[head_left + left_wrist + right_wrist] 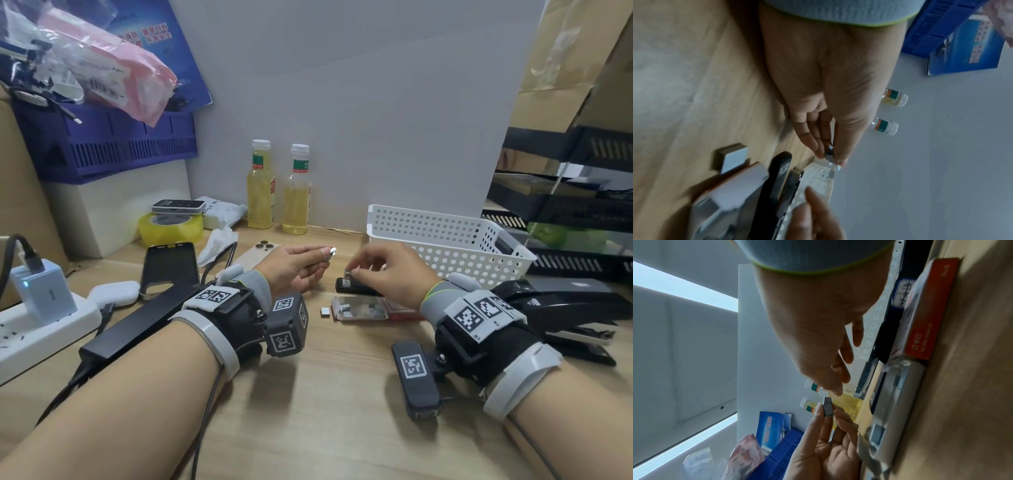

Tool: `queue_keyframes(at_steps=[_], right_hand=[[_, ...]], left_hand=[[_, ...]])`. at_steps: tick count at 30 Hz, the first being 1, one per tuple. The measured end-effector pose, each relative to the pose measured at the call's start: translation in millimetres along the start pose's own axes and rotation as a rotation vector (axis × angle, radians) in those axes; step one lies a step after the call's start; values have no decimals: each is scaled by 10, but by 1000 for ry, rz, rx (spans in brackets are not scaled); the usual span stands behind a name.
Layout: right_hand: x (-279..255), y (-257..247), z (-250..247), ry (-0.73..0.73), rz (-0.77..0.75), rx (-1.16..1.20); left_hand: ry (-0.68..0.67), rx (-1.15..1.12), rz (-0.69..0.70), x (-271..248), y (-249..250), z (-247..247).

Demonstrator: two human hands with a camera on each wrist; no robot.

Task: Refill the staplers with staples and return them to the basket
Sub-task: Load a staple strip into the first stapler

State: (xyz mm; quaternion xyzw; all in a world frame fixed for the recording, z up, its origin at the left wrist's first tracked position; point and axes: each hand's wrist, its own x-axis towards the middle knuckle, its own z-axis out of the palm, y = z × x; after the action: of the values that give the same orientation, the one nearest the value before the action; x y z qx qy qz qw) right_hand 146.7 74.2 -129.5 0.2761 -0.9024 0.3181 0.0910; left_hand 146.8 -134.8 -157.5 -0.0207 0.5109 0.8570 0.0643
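My left hand (329, 254) is raised over the desk, with a short strip of staples (332, 251) pinched between its thumb and forefinger; the left wrist view shows the same strip (829, 151). A small black stapler (356, 290) lies open on the wood. My right hand (352, 272) hovers over the stapler's metal front end, fingers loosely curled; in the right wrist view nothing shows between its fingers (844, 378). In front of the stapler lie the open staple box (359, 306) and a loose block of staples (324, 311). The white perforated basket (445, 233) stands behind on the right.
Two larger black staplers (565, 305) lie at the right beside my wrist. Two bottles of yellow liquid (260, 185) stand at the back wall. A tape roll (171, 226), a phone case (169, 267), a phone (253, 255) and a power strip (41, 325) fill the left side.
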Motion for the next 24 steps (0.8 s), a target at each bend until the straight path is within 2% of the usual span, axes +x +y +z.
queue_keyframes(at_steps=[2,4,7,9,12,15,19,24], right_hand=[[-31,-112,33,-148,-47,38],[-46,-204,79,-258,-69,-42],[-50,-276,179,-307,-97,-183],[-51,-279,243,-313,-100,-182],[-38,-260,264,-255,-112,-140],[-3,-227,174,-124,-88,58],[66,-16,35,32,31,358],[66,189,-9,124,193,484]], left_hand=[[27,-16,23,13,22,-47],[39,-21,41,28,23,-69],[32,-13,51,37,11,-65],[29,-10,51,45,7,-65],[20,-14,55,41,3,-66],[17,-2,56,42,-3,-64],[7,41,31,40,4,-53],[-13,79,23,36,-3,-34]])
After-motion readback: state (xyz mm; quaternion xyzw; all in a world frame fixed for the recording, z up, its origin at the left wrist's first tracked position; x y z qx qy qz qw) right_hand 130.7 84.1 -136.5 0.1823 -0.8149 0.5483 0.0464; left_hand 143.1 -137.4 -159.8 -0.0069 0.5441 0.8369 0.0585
